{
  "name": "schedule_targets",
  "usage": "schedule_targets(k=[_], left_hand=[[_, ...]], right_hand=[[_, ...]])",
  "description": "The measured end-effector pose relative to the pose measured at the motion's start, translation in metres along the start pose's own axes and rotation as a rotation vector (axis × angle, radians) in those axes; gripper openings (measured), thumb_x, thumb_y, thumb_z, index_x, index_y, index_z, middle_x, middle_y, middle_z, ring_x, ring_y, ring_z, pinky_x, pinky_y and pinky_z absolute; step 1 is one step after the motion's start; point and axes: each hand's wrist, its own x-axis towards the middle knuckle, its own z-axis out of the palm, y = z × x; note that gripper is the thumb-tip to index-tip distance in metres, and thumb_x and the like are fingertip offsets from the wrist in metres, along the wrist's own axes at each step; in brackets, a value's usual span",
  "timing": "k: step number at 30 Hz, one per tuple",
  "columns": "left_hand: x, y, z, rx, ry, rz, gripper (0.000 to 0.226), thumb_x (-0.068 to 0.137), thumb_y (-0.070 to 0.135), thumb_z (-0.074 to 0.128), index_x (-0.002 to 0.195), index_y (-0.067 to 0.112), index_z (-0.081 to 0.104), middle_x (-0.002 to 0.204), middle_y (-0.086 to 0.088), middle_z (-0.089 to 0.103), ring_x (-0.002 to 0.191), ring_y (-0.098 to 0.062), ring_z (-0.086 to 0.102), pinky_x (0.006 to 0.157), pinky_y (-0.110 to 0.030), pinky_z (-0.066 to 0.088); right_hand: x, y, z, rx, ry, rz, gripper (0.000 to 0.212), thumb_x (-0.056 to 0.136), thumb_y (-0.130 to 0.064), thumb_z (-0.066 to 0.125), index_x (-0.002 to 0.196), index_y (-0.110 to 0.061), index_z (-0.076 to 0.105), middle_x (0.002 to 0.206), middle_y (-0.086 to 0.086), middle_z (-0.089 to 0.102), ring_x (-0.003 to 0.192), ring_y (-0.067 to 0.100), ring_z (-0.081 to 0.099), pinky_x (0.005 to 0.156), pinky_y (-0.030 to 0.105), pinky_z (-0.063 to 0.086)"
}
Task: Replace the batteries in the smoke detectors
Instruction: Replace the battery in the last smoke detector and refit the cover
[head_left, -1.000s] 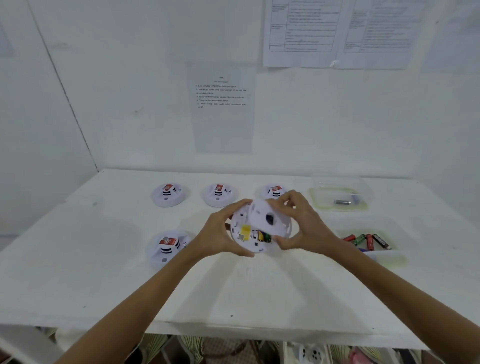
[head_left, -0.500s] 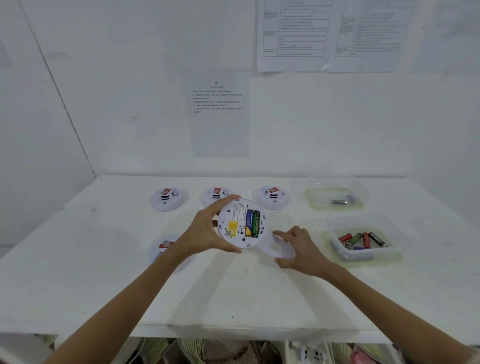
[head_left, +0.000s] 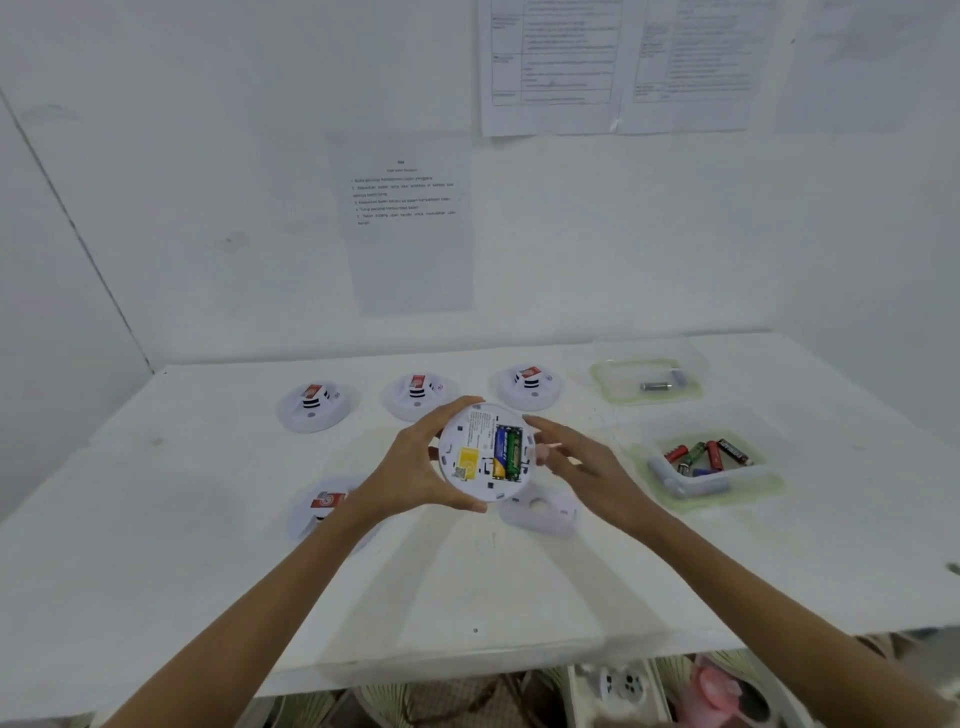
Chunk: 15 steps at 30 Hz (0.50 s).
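1. Starting at your left, a row of three detectors (head_left: 418, 397) sits at the back of the table (head_left: 156, 545). A fourth detector (head_left: 324, 506) lies partly under your left forearm, so dropping that arm could shove it.
2. Your left hand (head_left: 415, 467) clasps the open detector (head_left: 467, 431) by its rim, above the table with its back facing you. That edge grip is thin, and a hard tug could twist the detector loose.
3. Two batteries (head_left: 508, 449), one blue and one green, sit side by side in the bay. Prise carelessly and one may spring out and roll away.
4. The cover (head_left: 540, 512) lies on the table just below the detector, where a lowered hand could knock it.
5. Your right hand (head_left: 587, 462) is slack and holds nothing, its fingers just beside the detector's right edge. Blur hides whether they touch it.
6. The near tray (head_left: 758, 491) holds many loose batteries and the far tray (head_left: 605, 395) only a few. Choose the wrong tray and spent cells will mix with fresh ones.
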Motion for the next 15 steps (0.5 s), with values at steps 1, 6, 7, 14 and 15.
schedule_targets(k=[1, 6, 7, 14, 15], left_hand=[[0.001, 0.001, 0.001, -0.008, 0.003, 0.005, 0.096, 0.04, 0.038, 0.086, 0.125, 0.041, 0.041, 0.117, 0.038, 0.052, 0.111, 0.008, 0.051, 0.079, -0.01, 0.049], [0.013, 0.006, 0.006, -0.042, -0.009, 0.044, 0.099, 0.045, 0.014, 0.093, 0.126, 0.038, 0.04, 0.119, 0.029, 0.054, 0.11, 0.01, 0.051, 0.079, -0.01, 0.048], [0.017, 0.007, 0.007, -0.045, -0.024, 0.054, 0.1, 0.046, 0.008, 0.092, 0.126, 0.037, 0.04, 0.123, 0.026, 0.051, 0.111, 0.01, 0.05, 0.079, -0.01, 0.048], [0.051, 0.027, 0.032, -0.023, -0.07, 0.152, 0.101, 0.044, 0.021, 0.093, 0.13, 0.035, 0.043, 0.13, 0.012, 0.053, 0.118, -0.006, 0.051, 0.087, -0.028, 0.054], [0.056, 0.03, 0.038, -0.014, -0.068, 0.153, 0.101, 0.042, 0.026, 0.092, 0.13, 0.036, 0.043, 0.13, 0.011, 0.052, 0.118, -0.006, 0.051, 0.087, -0.028, 0.054]], right_hand=[[0.0, -0.007, 0.001, 0.046, 0.012, 0.013, 0.035, 0.093, -0.026, 0.052, 0.126, -0.037, 0.047, 0.115, -0.008, 0.06, 0.098, 0.005, 0.059, 0.082, 0.017, 0.048], [-0.004, -0.017, -0.004, 0.072, 0.068, 0.029, 0.051, 0.086, -0.015, 0.064, 0.126, -0.038, 0.042, 0.116, 0.002, 0.055, 0.093, 0.018, 0.06, 0.076, 0.034, 0.057], [-0.005, -0.018, -0.008, 0.088, 0.09, 0.034, 0.052, 0.085, -0.014, 0.065, 0.126, -0.037, 0.043, 0.116, 0.004, 0.055, 0.092, 0.018, 0.06, 0.075, 0.035, 0.057], [-0.012, -0.014, -0.044, -0.009, 0.227, -0.022, 0.059, 0.082, -0.01, 0.067, 0.13, -0.033, 0.042, 0.112, -0.002, 0.048, 0.085, 0.012, 0.059, 0.064, 0.026, 0.057], [-0.012, -0.012, -0.052, -0.066, 0.226, -0.036, 0.061, 0.082, -0.01, 0.068, 0.133, -0.03, 0.041, 0.113, -0.001, 0.048, 0.085, 0.012, 0.058, 0.063, 0.024, 0.056]])
